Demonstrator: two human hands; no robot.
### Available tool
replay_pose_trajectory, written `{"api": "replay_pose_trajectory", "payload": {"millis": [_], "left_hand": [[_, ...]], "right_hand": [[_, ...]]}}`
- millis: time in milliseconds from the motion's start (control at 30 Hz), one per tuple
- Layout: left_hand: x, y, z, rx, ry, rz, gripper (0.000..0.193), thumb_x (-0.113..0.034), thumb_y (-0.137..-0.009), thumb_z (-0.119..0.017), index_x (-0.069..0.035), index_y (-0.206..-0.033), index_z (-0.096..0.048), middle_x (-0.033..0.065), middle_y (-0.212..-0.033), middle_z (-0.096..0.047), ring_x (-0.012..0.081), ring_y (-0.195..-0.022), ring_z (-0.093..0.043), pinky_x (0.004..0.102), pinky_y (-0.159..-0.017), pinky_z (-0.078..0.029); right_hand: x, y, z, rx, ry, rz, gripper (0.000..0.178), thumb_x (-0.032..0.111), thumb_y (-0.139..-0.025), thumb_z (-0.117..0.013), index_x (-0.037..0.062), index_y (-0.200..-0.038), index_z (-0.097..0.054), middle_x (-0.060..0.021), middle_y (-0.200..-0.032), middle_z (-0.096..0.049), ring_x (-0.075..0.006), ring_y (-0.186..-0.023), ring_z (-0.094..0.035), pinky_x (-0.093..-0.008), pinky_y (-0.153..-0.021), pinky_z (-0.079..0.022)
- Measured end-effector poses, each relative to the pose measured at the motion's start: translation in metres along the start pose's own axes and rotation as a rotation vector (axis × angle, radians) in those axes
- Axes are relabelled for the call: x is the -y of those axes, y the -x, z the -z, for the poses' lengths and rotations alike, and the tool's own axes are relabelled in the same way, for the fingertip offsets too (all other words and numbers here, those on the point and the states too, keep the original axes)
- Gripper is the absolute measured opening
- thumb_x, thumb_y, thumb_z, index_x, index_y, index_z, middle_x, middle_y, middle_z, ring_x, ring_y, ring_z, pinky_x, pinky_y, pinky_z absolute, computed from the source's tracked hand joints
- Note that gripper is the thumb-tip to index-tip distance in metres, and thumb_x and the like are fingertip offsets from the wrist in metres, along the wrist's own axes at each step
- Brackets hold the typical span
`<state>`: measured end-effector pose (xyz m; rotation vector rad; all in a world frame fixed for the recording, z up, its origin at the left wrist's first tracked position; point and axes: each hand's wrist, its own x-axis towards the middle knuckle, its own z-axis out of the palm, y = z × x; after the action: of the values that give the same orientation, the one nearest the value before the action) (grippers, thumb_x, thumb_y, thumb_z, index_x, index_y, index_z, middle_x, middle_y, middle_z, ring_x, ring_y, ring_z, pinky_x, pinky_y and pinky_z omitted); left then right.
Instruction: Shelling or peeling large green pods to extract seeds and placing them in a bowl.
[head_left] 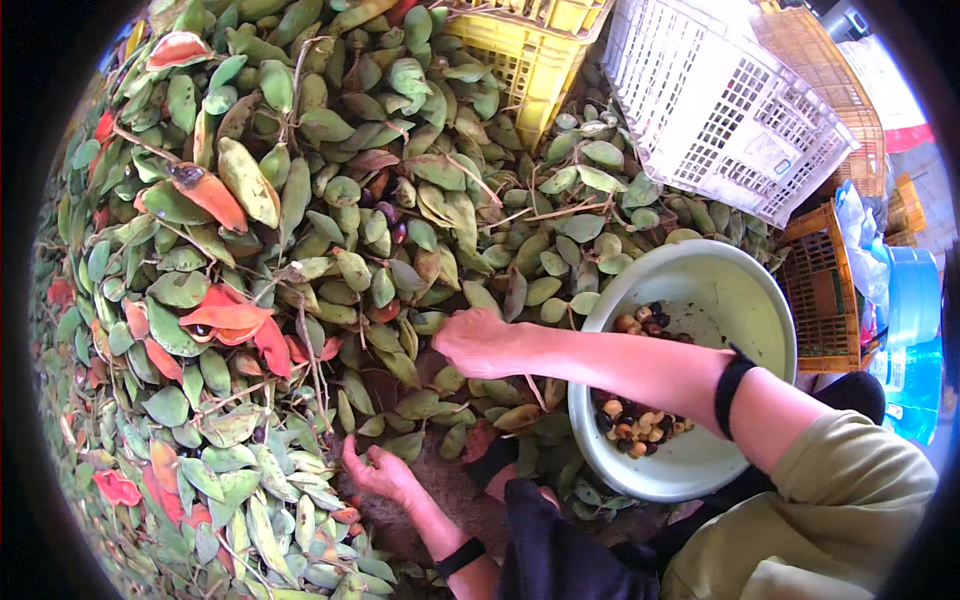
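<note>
A large heap of green pods (pixel 330 200), with some split red-orange ones (pixel 230 320), covers the ground in front of me. My right hand (pixel 478 342) reaches across a pale green bowl (pixel 745 300) into the heap, fingers curled down among the pods; whether it grips one I cannot tell. My left hand (pixel 375 472) lies low at the heap's near edge, fingers spread, touching green pods. The bowl holds several dark and tan seeds (pixel 632 415), partly hidden by my right forearm.
A yellow crate (pixel 530 50) and a white crate (pixel 720 100) stand at the back. Orange baskets (pixel 825 290) and a blue container (pixel 912 330) sit at the right. Bare brown ground (pixel 440 480) shows near my knees.
</note>
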<state>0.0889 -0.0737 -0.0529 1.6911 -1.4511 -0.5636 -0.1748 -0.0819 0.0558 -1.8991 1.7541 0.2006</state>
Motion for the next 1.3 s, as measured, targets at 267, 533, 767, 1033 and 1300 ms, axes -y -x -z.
{"api": "replay_pose_trajectory", "payload": {"millis": [267,533,767,1033,1300], "left_hand": [[0.007,-0.029,-0.003,0.206,0.091,0.054,0.049,0.008,-0.073,-0.046,0.003,-0.121,-0.055,0.0215,-0.127,-0.054,0.0300,-0.117,-0.054,0.0380,-0.101,-0.040],[0.041,-0.035,-0.012,0.345,0.243,0.144,0.039,0.003,-0.073,-0.053,-0.001,-0.111,-0.062,0.0123,-0.104,-0.059,0.0233,-0.089,-0.055,0.0347,-0.080,-0.045],[-0.021,-0.027,-0.006,0.120,0.173,-0.029,0.022,0.003,-0.077,-0.058,0.002,-0.097,-0.064,0.0084,-0.084,-0.064,0.0161,-0.072,-0.058,0.0288,-0.069,-0.049],[-0.080,-0.031,-0.077,0.513,-0.094,-0.121,0.035,-0.021,-0.071,-0.076,0.003,-0.092,-0.061,0.0190,-0.073,-0.064,0.0373,-0.068,-0.061,0.0406,-0.067,-0.048],[-0.088,-0.035,-0.012,0.668,0.654,0.545,0.022,-0.007,-0.085,-0.059,-0.004,-0.107,-0.056,0.0039,-0.093,-0.062,0.0133,-0.077,-0.061,0.0268,-0.058,-0.048]], "right_hand": [[0.005,-0.045,-0.059,-0.144,-0.278,-0.278,0.024,0.024,-0.079,-0.061,0.0086,-0.099,-0.062,-0.0155,-0.091,-0.066,-0.0336,-0.090,-0.064,-0.0443,-0.076,-0.052],[0.013,-0.055,-0.081,-0.450,-0.282,-0.235,0.012,0.019,-0.071,-0.064,0.0071,-0.073,-0.067,-0.0147,-0.073,-0.067,-0.0333,-0.074,-0.067,-0.0436,-0.066,-0.053],[0.001,-0.042,-0.060,-0.234,-0.248,-0.290,0.021,0.027,-0.071,-0.067,0.0076,-0.080,-0.068,-0.0156,-0.081,-0.068,-0.0298,-0.080,-0.068,-0.0404,-0.068,-0.055],[-0.045,0.098,0.053,-0.274,-0.629,0.076,0.019,0.016,-0.074,-0.065,0.0040,-0.084,-0.056,-0.0096,-0.073,-0.062,-0.0256,-0.063,-0.060,-0.0386,-0.060,-0.048],[-0.121,0.248,0.056,-0.197,-0.103,0.055,0.016,0.005,-0.075,-0.061,0.0072,-0.090,-0.063,-0.0093,-0.073,-0.063,-0.0270,-0.070,-0.065,-0.0418,-0.064,-0.051]]}}
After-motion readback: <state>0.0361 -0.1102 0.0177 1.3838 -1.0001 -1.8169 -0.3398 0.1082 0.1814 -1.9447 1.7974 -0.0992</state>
